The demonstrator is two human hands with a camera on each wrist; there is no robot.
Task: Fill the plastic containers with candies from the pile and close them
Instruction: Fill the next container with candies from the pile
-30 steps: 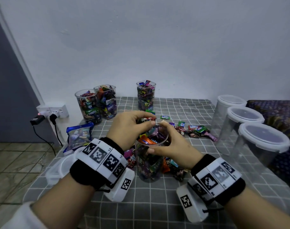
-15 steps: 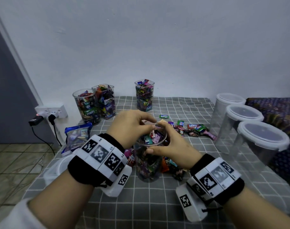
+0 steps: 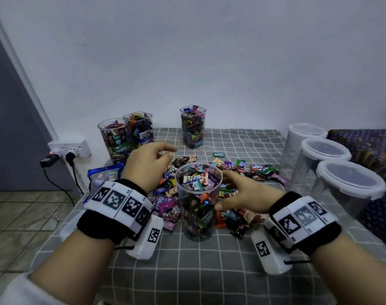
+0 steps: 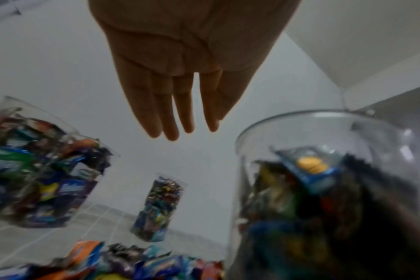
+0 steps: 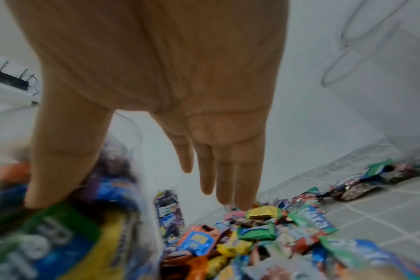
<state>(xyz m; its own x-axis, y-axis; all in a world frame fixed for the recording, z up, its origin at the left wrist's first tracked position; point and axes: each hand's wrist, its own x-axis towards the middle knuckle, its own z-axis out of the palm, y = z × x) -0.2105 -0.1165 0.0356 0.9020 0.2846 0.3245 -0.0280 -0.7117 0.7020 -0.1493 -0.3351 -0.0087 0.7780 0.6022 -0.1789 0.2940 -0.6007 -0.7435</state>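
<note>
A clear plastic container point(image 3: 198, 208) stands lidless in the middle of the checked cloth, packed with wrapped candies to near its rim. My left hand point(image 3: 153, 161) hovers just left of its mouth, and in the left wrist view the left hand point(image 4: 180, 106) has straight fingers and holds nothing. My right hand point(image 3: 242, 192) lies to the right of the container with fingers stretched over the candy pile point(image 3: 233, 214). In the right wrist view its fingertips point(image 5: 242, 200) reach the candies point(image 5: 259, 231) and the thumb lies along the container wall.
Three filled, lidless containers point(image 3: 193, 128) point(image 3: 141, 130) point(image 3: 112, 139) stand at the back by the wall. Three empty containers with white lids point(image 3: 350, 190) line the right edge. A blue candy bag point(image 3: 104, 177) lies at the left, near a wall socket point(image 3: 71, 148).
Both hands have left the container's mouth: the left drew back to the left, and the right dropped to the right over the pile with its fingers spread straight.
</note>
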